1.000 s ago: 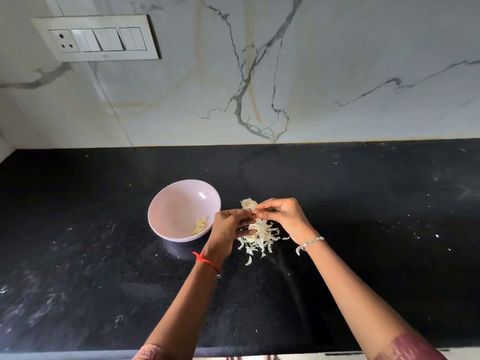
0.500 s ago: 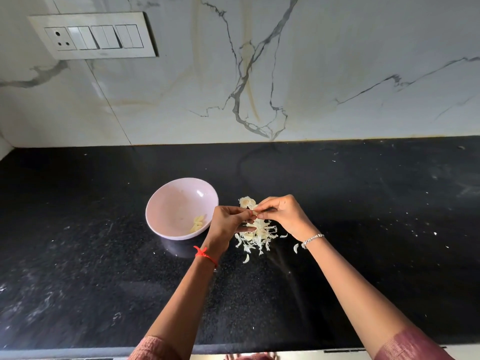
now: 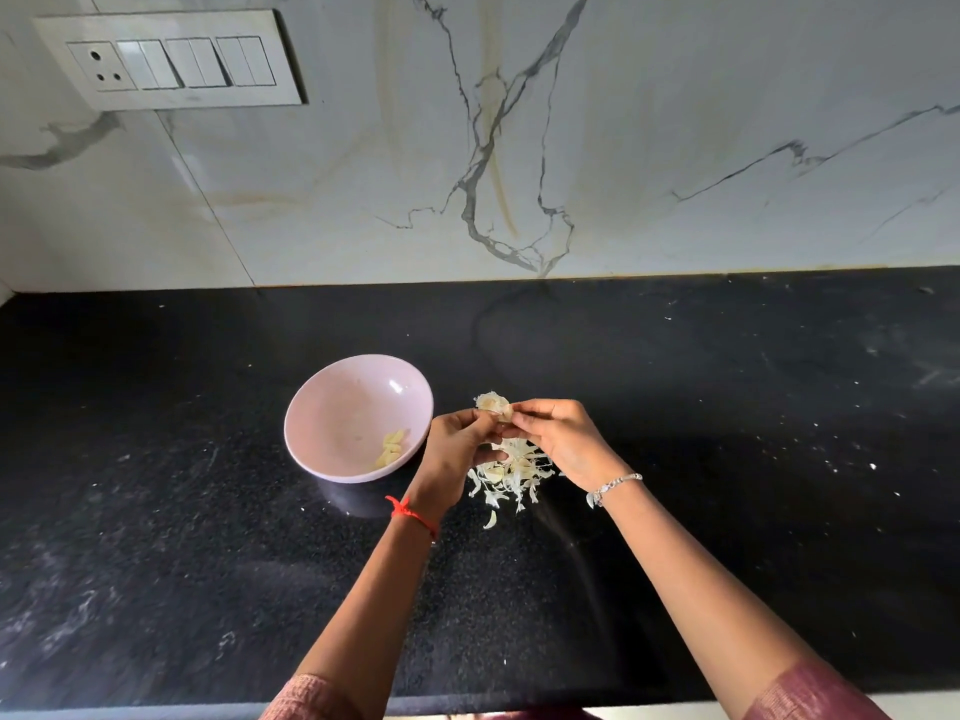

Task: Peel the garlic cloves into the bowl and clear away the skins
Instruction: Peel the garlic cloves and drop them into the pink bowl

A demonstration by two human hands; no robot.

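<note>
On the black speckled stone counter [image 3: 208, 563], just right of the pale pink round bowl [image 3: 343, 407], my left hand [image 3: 452, 449] and right hand [image 3: 561, 439] pinch one skin-covered garlic clove [image 3: 491, 404] above the heap of white papery skins [image 3: 511, 470]. Mid-peel, I judge; next, strip it and drop it in.

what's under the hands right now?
Garlic skins piled on the black counter. The left hand and right hand, both pinching a garlic clove, cover the pile's upper part; anything there is hidden.
</note>
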